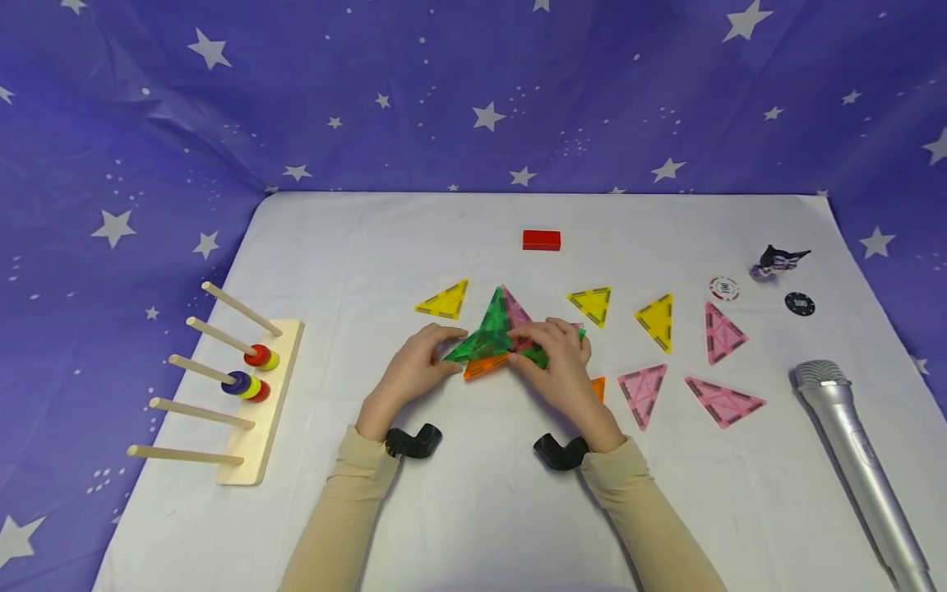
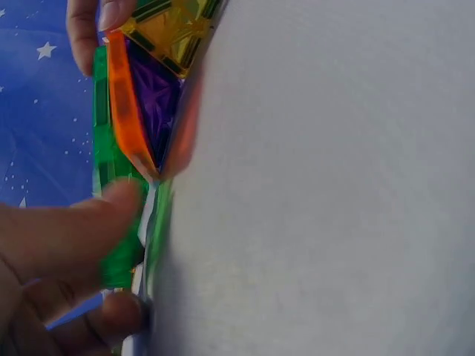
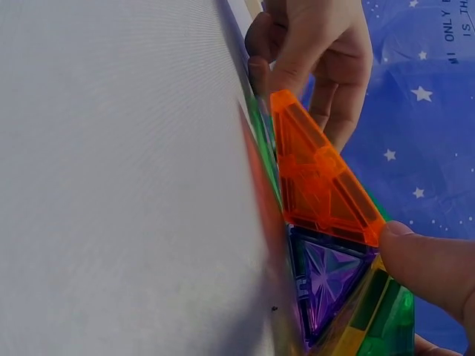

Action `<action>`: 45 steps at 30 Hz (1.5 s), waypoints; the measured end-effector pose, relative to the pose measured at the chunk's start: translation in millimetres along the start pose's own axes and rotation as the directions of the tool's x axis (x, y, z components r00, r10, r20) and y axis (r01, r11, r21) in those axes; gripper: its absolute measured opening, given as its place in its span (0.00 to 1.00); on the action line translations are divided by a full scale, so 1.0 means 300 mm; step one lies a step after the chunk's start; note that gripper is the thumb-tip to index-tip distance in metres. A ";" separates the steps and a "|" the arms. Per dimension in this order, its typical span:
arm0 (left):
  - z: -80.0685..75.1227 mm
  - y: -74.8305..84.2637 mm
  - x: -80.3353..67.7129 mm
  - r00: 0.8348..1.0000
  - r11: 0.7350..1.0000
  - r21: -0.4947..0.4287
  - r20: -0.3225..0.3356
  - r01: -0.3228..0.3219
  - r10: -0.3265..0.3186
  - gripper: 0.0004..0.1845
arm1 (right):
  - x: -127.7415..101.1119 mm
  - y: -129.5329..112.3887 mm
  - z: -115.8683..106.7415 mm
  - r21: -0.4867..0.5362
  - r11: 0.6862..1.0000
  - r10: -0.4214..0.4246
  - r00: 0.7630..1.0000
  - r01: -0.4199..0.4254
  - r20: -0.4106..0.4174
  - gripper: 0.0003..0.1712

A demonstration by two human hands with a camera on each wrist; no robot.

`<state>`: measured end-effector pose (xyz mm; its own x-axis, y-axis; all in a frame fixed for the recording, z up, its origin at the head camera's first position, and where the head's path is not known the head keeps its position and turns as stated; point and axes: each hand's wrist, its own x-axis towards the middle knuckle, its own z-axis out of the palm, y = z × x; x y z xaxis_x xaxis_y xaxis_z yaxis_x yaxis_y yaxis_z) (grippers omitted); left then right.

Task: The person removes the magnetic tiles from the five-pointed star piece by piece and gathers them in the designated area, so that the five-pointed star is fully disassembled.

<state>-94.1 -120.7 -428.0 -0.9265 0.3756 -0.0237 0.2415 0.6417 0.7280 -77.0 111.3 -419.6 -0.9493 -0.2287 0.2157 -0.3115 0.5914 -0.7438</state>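
tile cluster [image 1: 491, 337]: translucent magnetic triangles joined into a raised peak, green faces on top, pink behind, an orange tile [image 1: 484, 366] tilted along the near edge; the wrist views show a purple and a yellow face too
place: middle of the white table [image 1: 473, 510], red block [image 1: 541, 240] at 12 o'clock
left hand [image 1: 416, 367]: at 9 o'clock of the cluster, thumb and fingers curled, pinching its green corner
right hand [image 1: 558, 367]: at 3 o'clock, fingers curled over and gripping the cluster's right side
loose tiles: yellow triangles [image 1: 592, 304] and pink triangles [image 1: 642, 391] lie flat around, mostly toward 3 o'clock
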 end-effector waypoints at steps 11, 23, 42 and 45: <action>0.010 -0.025 -0.004 1.000 0.977 -0.213 -0.019 0.011 -0.015 0.15 | -0.002 0.001 0.003 0.002 1.000 -0.003 1.000 0.003 0.003 0.15; 0.008 -0.016 -0.010 0.987 0.781 -0.606 0.047 0.151 -0.154 0.15 | -0.005 -0.004 0.014 -0.022 1.000 0.006 1.000 -0.006 0.003 0.21; 0.012 -0.042 -0.020 0.969 0.605 -0.772 0.056 0.195 -0.242 0.16 | -0.005 -0.001 0.023 -0.050 0.999 -0.001 1.000 0.001 -0.011 0.19; 0.011 -0.039 -0.019 0.965 0.619 -0.755 0.067 0.216 -0.255 0.16 | -0.005 -0.001 0.023 -0.042 0.999 0.001 1.000 -0.001 -0.005 0.20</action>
<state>-90.8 -128.2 -438.6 -0.9359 0.2435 -0.2547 -0.2688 -0.0260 0.9629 -75.1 106.1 -424.1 -0.9498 -0.2244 0.2182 -0.3120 0.6235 -0.7168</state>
